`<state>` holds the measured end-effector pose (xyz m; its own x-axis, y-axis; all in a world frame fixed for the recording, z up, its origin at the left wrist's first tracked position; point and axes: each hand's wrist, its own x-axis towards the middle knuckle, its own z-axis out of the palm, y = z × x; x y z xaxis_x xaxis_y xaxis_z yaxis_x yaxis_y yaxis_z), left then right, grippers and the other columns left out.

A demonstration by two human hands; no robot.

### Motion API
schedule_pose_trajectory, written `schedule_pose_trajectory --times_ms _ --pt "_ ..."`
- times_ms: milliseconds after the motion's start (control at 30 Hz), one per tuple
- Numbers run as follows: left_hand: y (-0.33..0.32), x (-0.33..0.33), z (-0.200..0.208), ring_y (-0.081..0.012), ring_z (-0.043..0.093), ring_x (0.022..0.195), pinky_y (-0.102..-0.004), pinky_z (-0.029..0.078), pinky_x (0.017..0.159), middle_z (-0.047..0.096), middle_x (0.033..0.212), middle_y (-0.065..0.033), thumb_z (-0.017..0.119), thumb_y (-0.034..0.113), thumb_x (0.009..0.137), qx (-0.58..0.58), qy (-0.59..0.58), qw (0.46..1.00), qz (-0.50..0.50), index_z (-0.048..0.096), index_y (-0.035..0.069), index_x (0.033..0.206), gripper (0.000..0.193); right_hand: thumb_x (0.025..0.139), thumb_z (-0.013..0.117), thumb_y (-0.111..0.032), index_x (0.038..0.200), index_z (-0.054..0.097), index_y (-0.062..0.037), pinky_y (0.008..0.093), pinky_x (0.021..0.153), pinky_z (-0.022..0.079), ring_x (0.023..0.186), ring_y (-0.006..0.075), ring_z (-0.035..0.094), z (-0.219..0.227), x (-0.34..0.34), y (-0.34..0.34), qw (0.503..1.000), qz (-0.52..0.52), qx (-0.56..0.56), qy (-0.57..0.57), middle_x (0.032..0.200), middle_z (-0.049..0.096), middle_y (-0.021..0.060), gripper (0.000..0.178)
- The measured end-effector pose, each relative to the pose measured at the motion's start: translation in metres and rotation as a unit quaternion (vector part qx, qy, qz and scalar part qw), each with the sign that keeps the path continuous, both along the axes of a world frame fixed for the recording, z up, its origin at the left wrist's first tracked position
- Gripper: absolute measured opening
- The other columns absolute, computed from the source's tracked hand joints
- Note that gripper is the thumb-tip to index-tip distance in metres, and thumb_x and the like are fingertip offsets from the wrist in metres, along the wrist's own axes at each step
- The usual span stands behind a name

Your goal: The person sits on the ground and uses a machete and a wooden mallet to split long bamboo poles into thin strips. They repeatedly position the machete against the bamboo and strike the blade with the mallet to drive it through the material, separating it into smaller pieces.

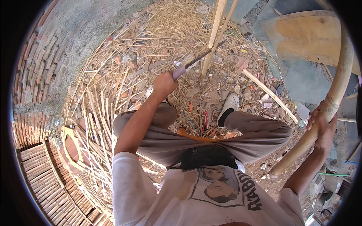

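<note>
My left hand (165, 84) is wrapped round the pale handle of a long knife (197, 59). Its dark blade points away and to the right, crossing a split bamboo piece (217, 22) that rises upright in front of me. A thinner strip (208, 60) runs beside that piece, behind or against the blade; which one I cannot tell. On the right, my right hand (321, 126) grips a thick bamboo pole (333, 94) with fingers round it. The pole slants from the upper right edge down to the ground near my right knee.
A heap of thin bamboo strips (97, 128) lies at my left. Straw and shavings (169, 22) cover the rubble ahead. One loose strip (269, 94) rests right of my clog (229, 105). Boards (305, 35) lie at the far right; a brick wall (45, 60) stands left.
</note>
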<state>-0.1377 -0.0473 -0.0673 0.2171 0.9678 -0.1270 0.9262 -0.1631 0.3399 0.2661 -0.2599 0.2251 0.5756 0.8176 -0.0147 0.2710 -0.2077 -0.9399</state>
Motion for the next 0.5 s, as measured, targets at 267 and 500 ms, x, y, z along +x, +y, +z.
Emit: schedule_pose_trajectory --times_ms 267,500 --pt "0.003 0.004 0.012 -0.0396 0.069 0.079 -0.0478 0.056 0.075 0.070 0.084 -0.0225 0.064 0.018 0.076 -0.016 0.011 1.000 0.007 0.070 0.002 0.094 0.025 0.073 0.068 -0.002 0.087 0.057 0.0064 0.0340 0.043 0.050 0.047 0.0204 0.058 -0.196 -0.028 0.014 0.876 0.170 -0.449 0.048 0.067 0.060 0.0114 0.019" --pt "-0.005 0.000 -0.017 -0.0395 0.069 0.080 -0.0473 0.056 0.076 0.070 0.085 -0.0232 0.063 0.018 0.076 0.002 -0.011 1.000 0.027 0.070 0.001 0.094 0.025 0.073 0.068 -0.003 0.100 0.054 0.0054 0.0320 0.044 0.050 0.050 0.0176 0.058 -0.113 -0.019 0.019 0.905 0.156 -0.375 0.123 0.070 0.058 0.0088 0.031"
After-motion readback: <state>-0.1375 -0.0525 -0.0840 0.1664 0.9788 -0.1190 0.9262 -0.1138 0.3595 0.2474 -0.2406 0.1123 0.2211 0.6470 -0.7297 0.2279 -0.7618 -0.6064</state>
